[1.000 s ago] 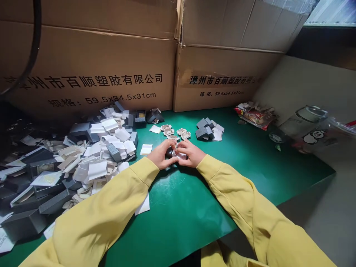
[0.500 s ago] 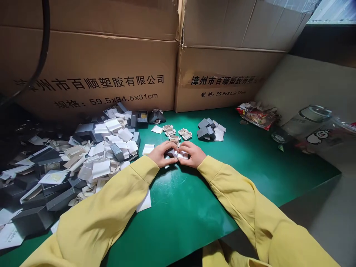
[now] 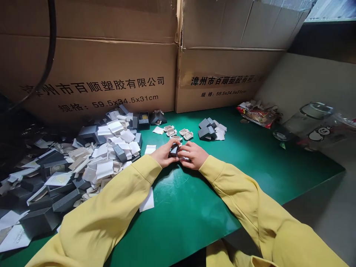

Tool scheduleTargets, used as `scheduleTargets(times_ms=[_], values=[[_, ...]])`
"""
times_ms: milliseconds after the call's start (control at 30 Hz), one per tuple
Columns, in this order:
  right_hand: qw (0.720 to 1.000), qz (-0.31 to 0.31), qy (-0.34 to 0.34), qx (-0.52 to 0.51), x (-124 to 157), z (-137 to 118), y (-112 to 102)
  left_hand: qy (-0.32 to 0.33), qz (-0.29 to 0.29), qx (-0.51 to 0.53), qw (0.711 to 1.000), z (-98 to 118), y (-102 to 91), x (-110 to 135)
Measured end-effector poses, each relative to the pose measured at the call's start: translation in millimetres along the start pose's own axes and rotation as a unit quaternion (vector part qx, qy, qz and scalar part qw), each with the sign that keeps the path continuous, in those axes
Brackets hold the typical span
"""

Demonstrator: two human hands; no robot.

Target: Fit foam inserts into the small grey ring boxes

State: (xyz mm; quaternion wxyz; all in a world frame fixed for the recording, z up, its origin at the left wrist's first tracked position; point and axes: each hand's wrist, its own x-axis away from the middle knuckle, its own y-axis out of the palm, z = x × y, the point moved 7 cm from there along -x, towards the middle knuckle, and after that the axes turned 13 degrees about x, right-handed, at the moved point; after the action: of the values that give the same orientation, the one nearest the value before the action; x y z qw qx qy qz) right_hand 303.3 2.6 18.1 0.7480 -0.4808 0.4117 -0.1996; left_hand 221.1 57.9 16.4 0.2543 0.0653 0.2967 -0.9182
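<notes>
A green table (image 3: pixel 250 167) carries two cardboard cartons (image 3: pixel 97 66) along its far edge. A heap of grey boxes and white cards (image 3: pixel 83 163) covers its left side; a few grey boxes (image 3: pixel 207 129) lie mid-table.

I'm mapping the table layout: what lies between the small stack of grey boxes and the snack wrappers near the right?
Only bare green mat separates the grey boxes from the wrappers, as the head view shows.

Daylit, soft shadows; edges warped (left corner dim)
</notes>
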Motion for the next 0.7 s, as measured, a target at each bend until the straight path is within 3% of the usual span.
scheduleTargets(times_ms=[200, 467, 700], values=[[0.995, -0.024, -0.047, 0.081, -2, -9, 0, 0.007, -0.015, -0.008, 1.000, 4, 5.7, -2], [1.000, 0.008, -0.014, 0.022, 0, -5, 7, 0.024, -0.012, -0.006, 1.000, 4, 6.5, -2], [0.999, 0.043, 0.005, -0.015, 6, -2, -13, 0.015, 0.007, 0.006, 1.000, -2, 1.8, 2]])
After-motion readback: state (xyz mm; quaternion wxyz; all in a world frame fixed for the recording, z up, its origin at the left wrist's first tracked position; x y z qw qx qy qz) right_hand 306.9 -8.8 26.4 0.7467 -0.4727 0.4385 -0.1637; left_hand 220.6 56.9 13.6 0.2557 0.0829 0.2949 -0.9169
